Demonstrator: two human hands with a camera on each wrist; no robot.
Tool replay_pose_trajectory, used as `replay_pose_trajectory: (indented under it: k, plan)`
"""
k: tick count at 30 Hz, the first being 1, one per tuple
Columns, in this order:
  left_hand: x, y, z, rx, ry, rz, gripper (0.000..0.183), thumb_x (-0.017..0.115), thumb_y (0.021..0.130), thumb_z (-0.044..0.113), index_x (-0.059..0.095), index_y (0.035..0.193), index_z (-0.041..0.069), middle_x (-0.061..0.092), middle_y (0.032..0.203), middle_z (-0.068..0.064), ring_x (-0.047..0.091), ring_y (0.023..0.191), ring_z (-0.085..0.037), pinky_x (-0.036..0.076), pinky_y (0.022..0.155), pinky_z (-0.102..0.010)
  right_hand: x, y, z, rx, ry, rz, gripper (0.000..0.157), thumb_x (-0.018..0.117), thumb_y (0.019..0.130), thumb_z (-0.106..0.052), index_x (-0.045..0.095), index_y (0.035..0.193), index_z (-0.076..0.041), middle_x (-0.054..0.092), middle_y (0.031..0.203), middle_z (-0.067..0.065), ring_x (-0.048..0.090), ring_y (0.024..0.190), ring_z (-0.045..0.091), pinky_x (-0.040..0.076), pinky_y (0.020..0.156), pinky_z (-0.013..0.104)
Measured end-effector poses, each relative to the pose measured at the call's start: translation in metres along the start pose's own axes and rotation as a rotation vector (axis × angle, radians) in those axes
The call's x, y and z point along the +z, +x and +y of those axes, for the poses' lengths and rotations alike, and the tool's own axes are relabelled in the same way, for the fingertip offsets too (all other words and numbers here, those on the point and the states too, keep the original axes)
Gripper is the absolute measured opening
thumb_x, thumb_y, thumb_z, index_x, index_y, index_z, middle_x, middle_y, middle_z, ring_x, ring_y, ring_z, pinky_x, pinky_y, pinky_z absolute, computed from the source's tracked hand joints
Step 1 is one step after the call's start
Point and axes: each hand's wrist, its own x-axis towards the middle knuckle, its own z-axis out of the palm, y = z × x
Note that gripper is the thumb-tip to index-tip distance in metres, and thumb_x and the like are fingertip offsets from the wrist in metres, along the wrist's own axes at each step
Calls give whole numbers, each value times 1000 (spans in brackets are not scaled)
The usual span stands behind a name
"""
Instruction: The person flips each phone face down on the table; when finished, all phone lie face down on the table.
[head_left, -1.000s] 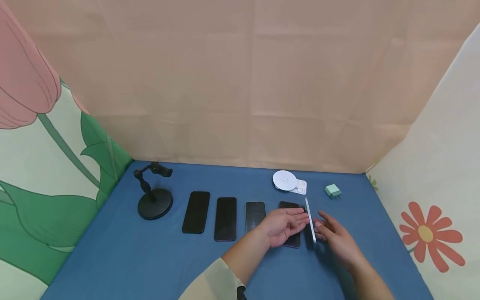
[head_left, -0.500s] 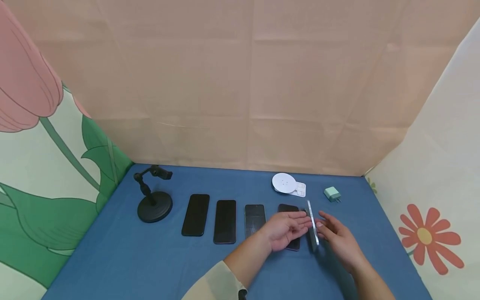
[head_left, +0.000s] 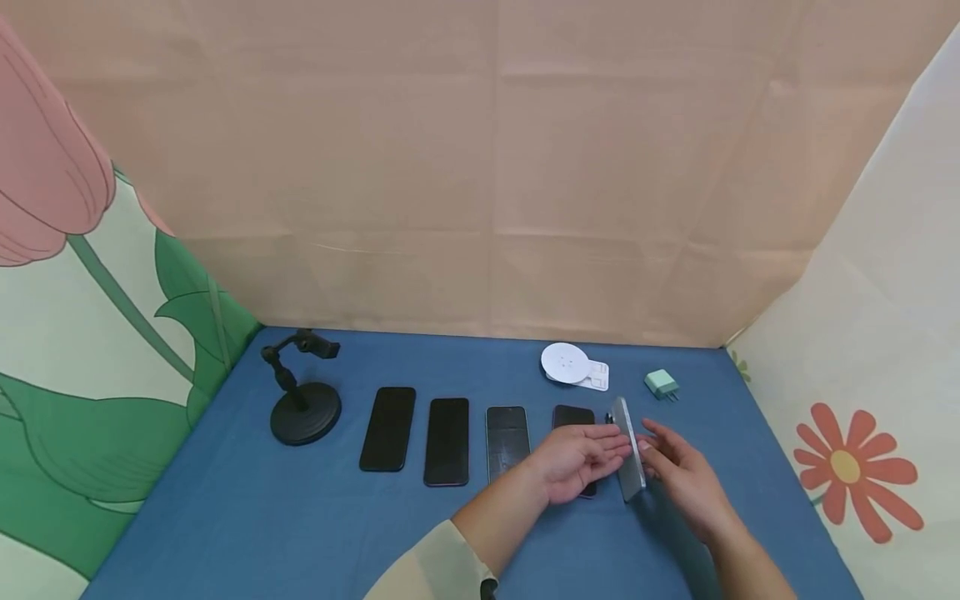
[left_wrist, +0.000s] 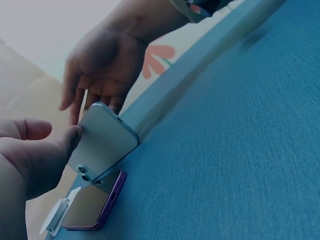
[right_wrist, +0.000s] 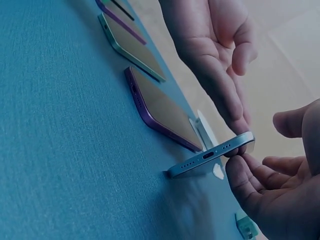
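Observation:
A silver smartphone [head_left: 632, 482] stands on its long edge, leaning to the right, its camera side toward my left hand [head_left: 570, 467]. The left fingers are straight, palm up, their tips touching the phone's back [left_wrist: 107, 137]. On the other side, my right hand [head_left: 686, 483] has slightly bent fingers against the screen side, the thumb apart from the phone in the right wrist view. That view shows the phone's bottom edge [right_wrist: 207, 156] with its port. A purple-edged phone [right_wrist: 160, 110] lies beside it, partly hidden under my left hand in the head view.
Three more dark-screened phones lie in a row to the left: one phone [head_left: 387, 429], a second phone [head_left: 447, 442] and a third phone [head_left: 507, 437]. A black phone stand [head_left: 306, 412] is farther left. A white disc [head_left: 565, 362] and a pale green charger plug [head_left: 661, 382] sit behind.
The silver phone has tilted from nearly upright toward the right, so more of its back shows. Both hands have shifted slightly right with it.

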Motion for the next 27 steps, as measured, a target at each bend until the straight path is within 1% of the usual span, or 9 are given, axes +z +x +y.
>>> replay_pose_trajectory:
  k: [3, 6, 10, 14, 22, 27]
  plan:
    - [0, 0, -2, -1, -1, 1, 54, 49, 97, -12, 43, 150, -11, 58, 144, -22, 55, 137, -33, 41, 115, -44, -2, 0, 2, -1, 6, 3, 70, 54, 107, -44, 31, 161, -5, 48, 154, 24, 53, 133, 31, 53, 95, 28]
    - [-2, 0, -4, -2, 15, 15, 55, 50, 96, -11, 44, 151, -10, 56, 146, -21, 53, 138, -34, 39, 117, -47, -3, 0, 4, -5, 14, 7, 70, 54, 107, -44, 31, 161, -4, 48, 154, 24, 52, 134, 32, 53, 94, 26]
    - [-4, -1, -9, 3, 40, 31, 60, 49, 95, -11, 39, 154, -10, 49, 153, -23, 45, 145, -38, 33, 120, -53, -5, -1, 5, 7, 0, 15, 69, 53, 108, -42, 31, 161, -5, 47, 155, 24, 50, 136, 34, 53, 98, 31]
    - [-5, 0, -12, 5, 49, 41, 65, 48, 92, -13, 33, 156, -11, 40, 158, -28, 36, 149, -41, 29, 121, -55, -7, -2, 4, 31, -21, 22, 68, 53, 108, -42, 30, 162, -5, 45, 156, 25, 48, 138, 36, 52, 101, 37]
    - [-6, 3, -17, -20, 40, 77, 67, 46, 90, -13, 33, 155, -12, 37, 160, -29, 30, 151, -44, 23, 123, -57, -9, -4, 5, 44, -34, 24, 71, 52, 108, -45, 29, 162, -6, 43, 157, 25, 46, 140, 38, 48, 108, 50]
    - [-8, 5, -21, -26, 36, 93, 66, 46, 89, -14, 35, 154, -12, 39, 158, -30, 32, 151, -44, 23, 123, -58, -10, -5, 8, 47, -42, 34, 71, 50, 108, -46, 29, 163, -6, 42, 158, 25, 46, 140, 38, 47, 109, 51]
